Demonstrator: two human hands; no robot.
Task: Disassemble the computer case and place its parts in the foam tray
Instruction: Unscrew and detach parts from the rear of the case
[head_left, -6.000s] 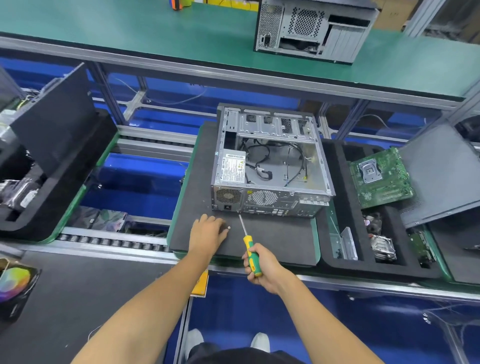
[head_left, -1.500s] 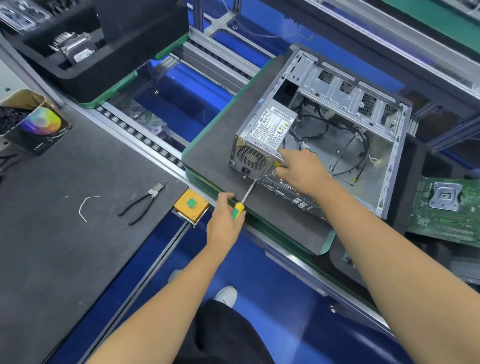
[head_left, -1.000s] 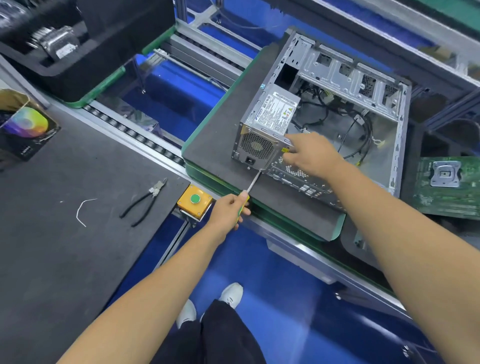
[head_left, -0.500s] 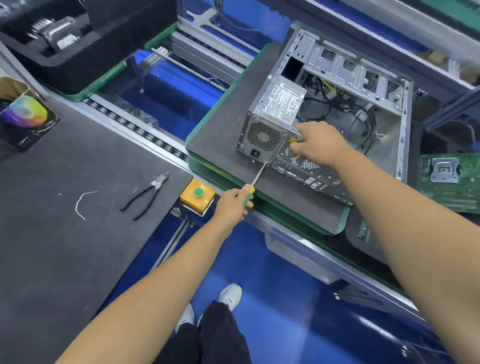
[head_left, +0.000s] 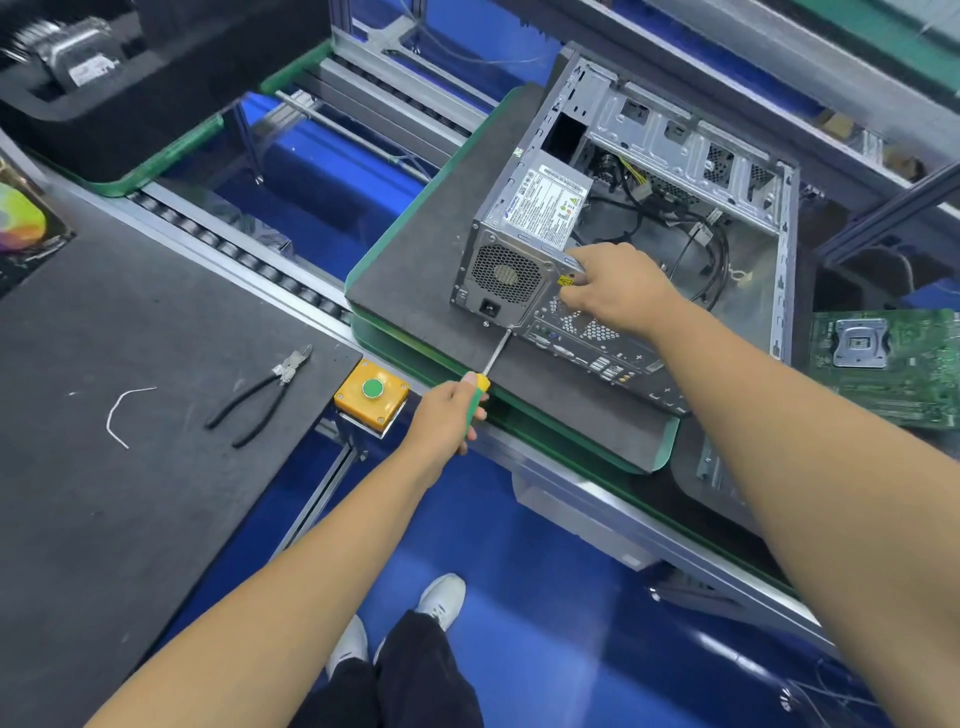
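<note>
An open computer case (head_left: 691, 218) lies on its side on a foam pad (head_left: 431, 270) atop a conveyor. A power supply (head_left: 524, 244) sits in the case's near-left corner. The right hand (head_left: 613, 288) rests on the case's rear edge, beside the power supply. The left hand (head_left: 449, 415), nearer the viewer, holds a screwdriver (head_left: 488, 369) whose tip meets the case's rear panel. Left of it lies a push-button box (head_left: 371, 392), then pliers (head_left: 260, 395) on a mat. A circuit board (head_left: 893, 369) lies to the right.
</note>
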